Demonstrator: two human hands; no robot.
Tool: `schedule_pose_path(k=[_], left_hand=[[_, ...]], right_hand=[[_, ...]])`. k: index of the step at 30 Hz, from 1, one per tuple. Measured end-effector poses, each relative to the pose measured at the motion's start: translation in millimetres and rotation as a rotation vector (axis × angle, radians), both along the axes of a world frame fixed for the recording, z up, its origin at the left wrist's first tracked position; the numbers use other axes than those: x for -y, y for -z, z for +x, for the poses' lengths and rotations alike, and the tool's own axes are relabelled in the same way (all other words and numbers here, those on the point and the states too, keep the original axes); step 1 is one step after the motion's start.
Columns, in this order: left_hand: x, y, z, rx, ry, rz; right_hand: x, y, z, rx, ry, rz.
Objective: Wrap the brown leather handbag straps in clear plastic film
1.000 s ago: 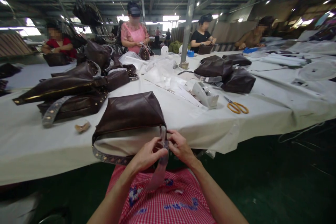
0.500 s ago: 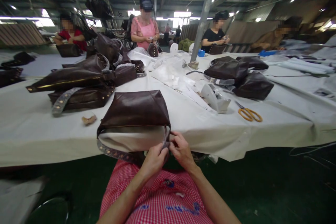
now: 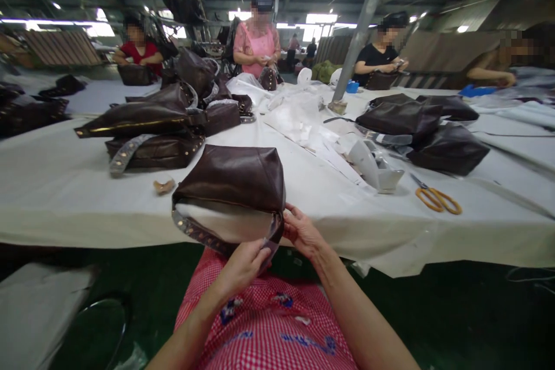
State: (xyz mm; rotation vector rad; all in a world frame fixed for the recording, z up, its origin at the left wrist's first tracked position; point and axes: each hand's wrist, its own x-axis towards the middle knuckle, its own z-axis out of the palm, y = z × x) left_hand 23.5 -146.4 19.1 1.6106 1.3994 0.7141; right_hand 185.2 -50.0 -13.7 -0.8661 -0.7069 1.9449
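Note:
A dark brown leather bag (image 3: 236, 178) lies at the near edge of the white table (image 3: 65, 196), its pale lining showing and a studded strap (image 3: 195, 232) hanging below. My left hand (image 3: 243, 266) is closed on the strap's end just under the bag. My right hand (image 3: 301, 231) pinches the bag's right corner where the strap joins. Both hands hover above my red checked apron.
More brown bags are piled at the left (image 3: 147, 127) and right (image 3: 416, 127) of the table. Orange-handled scissors (image 3: 437, 199) and a white tape holder (image 3: 377, 170) lie to the right. A metal pillar (image 3: 359, 29) rises mid-table. Several people work on the far side.
The view has swung right, so everything sits further right in frame. My hands have slid apart a little, the left dropping lower along the strap, the right staying at the bag's corner.

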Motion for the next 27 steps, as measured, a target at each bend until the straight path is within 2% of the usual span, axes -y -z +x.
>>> schedule_pose_path(k=[4, 9, 15, 22, 27], left_hand=[[8.9, 5.6, 0.2, -0.029, -0.104, -0.011], [6.8, 16.0, 0.9, 0.039, -0.208, -0.044], [-2.7, 11.3, 8.5, -0.054, -0.238, 0.031], [-6.7, 9.0, 15.6, -0.110, -0.274, 0.045], [-20.2, 7.6, 21.1, -0.143, -0.298, 0.008]], right_hand=[[15.0, 9.5, -19.9, -0.031, 0.035, -0.001], [32.3, 23.1, -30.4, -0.038, -0.020, -0.023], [34.4, 28.8, -30.2, -0.081, -0.128, -0.075], [25.4, 29.4, -37.0, -0.042, -0.013, -0.094], [38.1, 27.8, -32.0, -0.014, -0.023, -0.086]])
